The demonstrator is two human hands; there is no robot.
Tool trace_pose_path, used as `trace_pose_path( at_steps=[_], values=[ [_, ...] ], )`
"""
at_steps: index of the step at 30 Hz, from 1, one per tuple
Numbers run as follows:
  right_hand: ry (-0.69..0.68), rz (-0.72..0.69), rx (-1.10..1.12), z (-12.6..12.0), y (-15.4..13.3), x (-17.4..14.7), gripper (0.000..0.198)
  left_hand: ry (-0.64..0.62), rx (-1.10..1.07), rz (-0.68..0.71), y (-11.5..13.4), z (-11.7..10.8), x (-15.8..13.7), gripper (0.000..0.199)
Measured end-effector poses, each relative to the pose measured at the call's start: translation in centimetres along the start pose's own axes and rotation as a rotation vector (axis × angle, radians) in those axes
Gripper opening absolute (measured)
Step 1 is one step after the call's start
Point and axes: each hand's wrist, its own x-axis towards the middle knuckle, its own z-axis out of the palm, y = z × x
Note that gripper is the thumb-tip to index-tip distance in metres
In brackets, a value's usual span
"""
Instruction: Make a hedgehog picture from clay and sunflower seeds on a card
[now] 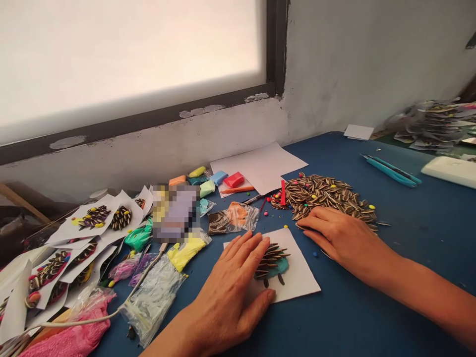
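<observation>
My left hand (234,287) lies with fingers stretched out over the left side of a white paper card (297,282). Beside its fingertips, on the card, is a teal clay shape (279,267) with striped sunflower seeds (268,259) stuck in it like spines; part of it is hidden under the hand. Two dark seeds sit below the clay like feet. At the near edge of a heap of sunflower seeds (323,196), my right hand (338,238) has its thumb and forefinger close together, with a seed showing at the tips.
To the left are finished seed-and-clay cards (128,210), pink clay in a bag (74,329) and a white cable (100,317). Clay packets (234,179) and a paper sheet (260,163) lie at the back. Blue tweezers-like tools (390,171) rest at the right.
</observation>
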Motion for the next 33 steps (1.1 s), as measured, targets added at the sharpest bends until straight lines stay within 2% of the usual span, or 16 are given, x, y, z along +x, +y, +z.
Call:
trace_pose_path(
  at_steps=[4, 8, 13, 18, 25, 28, 33],
  values=[
    [-0.008, 0.004, -0.017, 0.2, -0.3, 0.0, 0.028, -0.016, 0.003, -0.007, 0.0, -0.1, 0.1, 0.072],
    [0.043, 0.035, -0.012, 0.0, -0.2, -0.1, 0.037, -0.011, -0.014, -0.003, 0.0, -0.2, 0.3, 0.072],
    [0.082, 0.107, 0.144, -1.2, -0.3, 0.1, 0.032, -0.009, -0.03, -0.005, 0.2, -0.3, 0.3, 0.071],
    [0.048, 0.228, 0.333, -2.1, -0.3, 0.1, 0.024, -0.018, -0.03, -0.012, 0.3, -0.5, 0.2, 0.072],
    [0.133, 0.016, 0.38, -2.1, -1.3, -0.2, 0.027, -0.009, -0.03, 0.003, 0.1, -0.5, 0.4, 0.072],
    [0.098, -0.019, 0.431, -2.2, -2.5, -0.6, 0.028, -0.012, -0.024, 0.001, 0.2, -0.4, 0.4, 0.072],
    [-0.036, -0.045, 0.477, -1.7, -3.6, -1.1, 0.029, 0.003, -0.02, 0.007, 0.0, -0.2, 0.4, 0.072]
  ],
)
